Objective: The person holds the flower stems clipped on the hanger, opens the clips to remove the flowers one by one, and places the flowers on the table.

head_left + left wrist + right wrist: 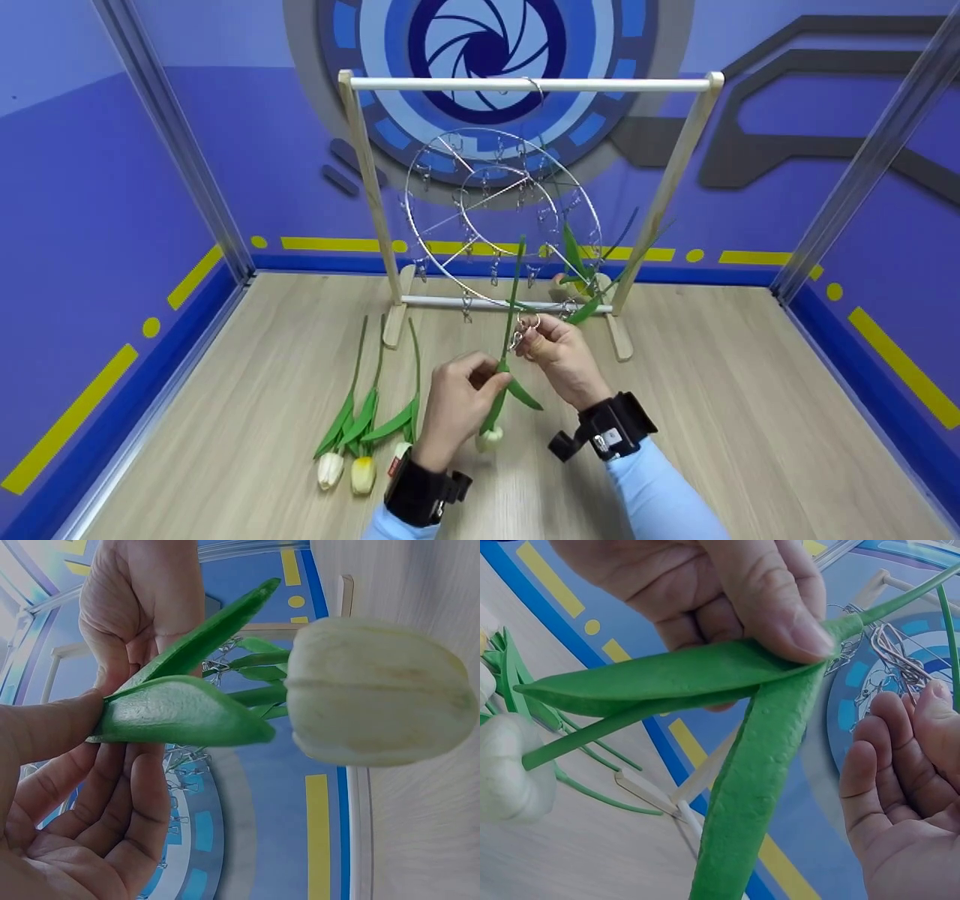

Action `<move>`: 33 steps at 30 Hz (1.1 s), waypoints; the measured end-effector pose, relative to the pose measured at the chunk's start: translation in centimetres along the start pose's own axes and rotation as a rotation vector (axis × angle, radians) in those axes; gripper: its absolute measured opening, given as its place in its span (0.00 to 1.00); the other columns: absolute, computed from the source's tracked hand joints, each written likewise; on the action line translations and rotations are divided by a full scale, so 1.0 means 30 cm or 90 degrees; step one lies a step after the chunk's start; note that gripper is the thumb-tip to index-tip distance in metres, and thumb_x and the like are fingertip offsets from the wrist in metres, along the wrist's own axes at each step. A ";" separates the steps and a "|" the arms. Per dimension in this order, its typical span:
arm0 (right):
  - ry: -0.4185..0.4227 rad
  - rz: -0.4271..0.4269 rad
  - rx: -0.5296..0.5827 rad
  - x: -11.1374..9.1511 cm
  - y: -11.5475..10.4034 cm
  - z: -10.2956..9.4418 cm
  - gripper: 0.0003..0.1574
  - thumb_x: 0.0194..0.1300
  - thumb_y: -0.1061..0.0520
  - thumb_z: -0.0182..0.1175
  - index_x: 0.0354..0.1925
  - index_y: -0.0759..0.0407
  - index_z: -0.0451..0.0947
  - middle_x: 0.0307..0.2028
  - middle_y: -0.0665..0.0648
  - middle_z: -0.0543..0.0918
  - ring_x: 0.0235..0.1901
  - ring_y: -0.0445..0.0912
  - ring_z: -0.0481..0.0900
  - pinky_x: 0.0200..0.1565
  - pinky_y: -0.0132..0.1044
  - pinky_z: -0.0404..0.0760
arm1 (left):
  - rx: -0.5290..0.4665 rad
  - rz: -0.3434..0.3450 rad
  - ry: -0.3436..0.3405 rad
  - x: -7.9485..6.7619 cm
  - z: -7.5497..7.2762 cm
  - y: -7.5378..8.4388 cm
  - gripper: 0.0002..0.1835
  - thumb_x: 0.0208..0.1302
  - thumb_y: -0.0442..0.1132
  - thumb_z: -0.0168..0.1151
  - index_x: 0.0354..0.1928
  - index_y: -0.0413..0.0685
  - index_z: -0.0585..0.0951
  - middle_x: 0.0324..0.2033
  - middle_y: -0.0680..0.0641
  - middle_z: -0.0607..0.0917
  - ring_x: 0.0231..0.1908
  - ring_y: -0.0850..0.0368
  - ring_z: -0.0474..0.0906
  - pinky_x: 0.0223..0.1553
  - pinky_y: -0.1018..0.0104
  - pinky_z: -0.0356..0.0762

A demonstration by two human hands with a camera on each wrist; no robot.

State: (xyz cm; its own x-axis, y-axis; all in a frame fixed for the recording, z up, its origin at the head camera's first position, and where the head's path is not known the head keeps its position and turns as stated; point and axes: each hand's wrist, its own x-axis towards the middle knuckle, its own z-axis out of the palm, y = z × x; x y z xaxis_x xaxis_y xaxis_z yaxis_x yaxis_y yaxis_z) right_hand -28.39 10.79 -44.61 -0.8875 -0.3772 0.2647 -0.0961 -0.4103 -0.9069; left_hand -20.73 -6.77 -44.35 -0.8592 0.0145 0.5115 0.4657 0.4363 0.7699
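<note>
- Three tulips (363, 474) lie unhung
- Left hand (459, 401) pinches white tulip (490, 439), seemingly unclipped
- Right hand (566, 360) pinches metal clip (515, 341)
- Rear tulips (574, 251) seem already hung

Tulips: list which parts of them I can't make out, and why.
- Head view: the rightmost table tulip; its bloom is mostly behind the left strap.
- Head view: the back tulips; their blooms are small and partly covered.
- Right wrist view: the held tulip; the stem's end is cut off by the right edge.

Bright head view, faint shadows on tabletop (720, 405), dimmer wrist views, glossy leaf (180, 711), distance perhaps soft
</note>
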 end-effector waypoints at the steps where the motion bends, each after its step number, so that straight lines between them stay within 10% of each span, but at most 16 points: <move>1: -0.002 -0.001 -0.001 0.000 0.000 -0.001 0.04 0.73 0.60 0.60 0.40 0.54 0.82 0.32 0.49 0.82 0.32 0.39 0.79 0.38 0.30 0.76 | 0.001 0.000 -0.001 0.000 -0.001 0.000 0.06 0.59 0.35 0.75 0.30 0.43 0.85 0.25 0.51 0.85 0.25 0.63 0.76 0.30 0.70 0.77; 33: -0.090 0.038 0.128 -0.013 -0.029 -0.028 0.16 0.83 0.61 0.46 0.55 0.62 0.79 0.39 0.53 0.85 0.39 0.45 0.83 0.46 0.36 0.82 | 0.010 -0.011 0.003 0.004 -0.023 -0.005 0.05 0.60 0.35 0.75 0.32 0.44 0.86 0.27 0.51 0.84 0.27 0.62 0.77 0.31 0.71 0.76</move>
State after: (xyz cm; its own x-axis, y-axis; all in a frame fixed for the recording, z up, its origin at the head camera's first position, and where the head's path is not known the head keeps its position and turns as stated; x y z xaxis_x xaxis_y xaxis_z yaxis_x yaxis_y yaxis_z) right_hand -28.34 11.99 -44.19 -0.8160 -0.5117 0.2690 0.0580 -0.5354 -0.8426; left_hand -20.75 -7.45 -44.14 -0.8660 0.0035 0.5001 0.4479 0.4502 0.7724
